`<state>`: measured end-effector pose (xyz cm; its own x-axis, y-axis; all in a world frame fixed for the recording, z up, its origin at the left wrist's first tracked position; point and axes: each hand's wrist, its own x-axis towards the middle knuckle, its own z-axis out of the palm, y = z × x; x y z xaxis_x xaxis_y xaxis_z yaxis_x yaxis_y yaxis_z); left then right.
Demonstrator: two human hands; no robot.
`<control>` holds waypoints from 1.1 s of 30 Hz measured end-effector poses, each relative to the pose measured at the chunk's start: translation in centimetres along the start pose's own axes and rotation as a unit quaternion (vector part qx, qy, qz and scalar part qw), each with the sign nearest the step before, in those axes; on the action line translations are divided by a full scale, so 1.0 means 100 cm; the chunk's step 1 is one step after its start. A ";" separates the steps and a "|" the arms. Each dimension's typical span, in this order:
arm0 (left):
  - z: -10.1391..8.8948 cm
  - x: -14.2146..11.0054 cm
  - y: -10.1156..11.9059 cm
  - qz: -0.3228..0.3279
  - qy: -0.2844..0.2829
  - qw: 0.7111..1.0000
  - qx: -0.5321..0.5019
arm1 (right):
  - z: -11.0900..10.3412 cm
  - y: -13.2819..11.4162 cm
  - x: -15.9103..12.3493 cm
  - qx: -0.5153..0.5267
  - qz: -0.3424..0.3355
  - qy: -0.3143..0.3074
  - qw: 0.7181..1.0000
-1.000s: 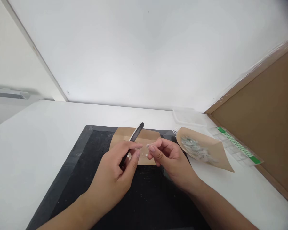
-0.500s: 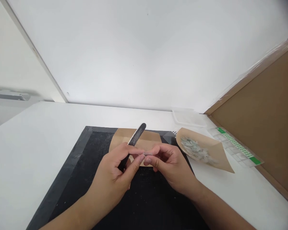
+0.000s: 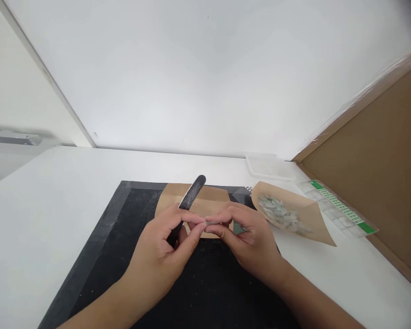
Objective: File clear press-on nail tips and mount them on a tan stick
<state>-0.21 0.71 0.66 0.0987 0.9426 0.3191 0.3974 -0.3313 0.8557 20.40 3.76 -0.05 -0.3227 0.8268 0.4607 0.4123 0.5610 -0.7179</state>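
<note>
My left hand is closed round a dark, flat nail file whose rounded end points up and away from me. My right hand pinches a small pale piece at its fingertips, and the tips of both hands meet there. Both hands hover over a brown paper sheet lying on a black mat.
To the right lies a second brown paper with a heap of several pale chips. Beyond it are a clear tray with green labels, a clear plastic lid and a brown board leaning at the right. The table is white.
My hands have come together: the right fingertips closed on the small pale piece and met the left fingertips. The file tilted slightly.
</note>
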 end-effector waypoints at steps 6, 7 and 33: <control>0.001 0.000 0.001 0.000 -0.004 1.000 -0.005 | -0.001 0.005 -0.001 -0.076 -0.088 0.025 0.993; 0.001 0.000 0.000 0.002 -0.006 1.000 -0.004 | -0.001 0.006 0.000 -0.083 -0.094 0.028 0.992; -0.004 -0.004 -0.008 0.113 -0.064 0.990 0.058 | -0.015 0.004 0.003 -0.061 -0.165 -0.025 0.984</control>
<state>-0.91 0.57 -0.01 0.3099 0.8445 0.4368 0.4533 -0.5351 0.7129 21.75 4.29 0.61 -0.4972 0.5977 0.6290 0.3769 0.8017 -0.4639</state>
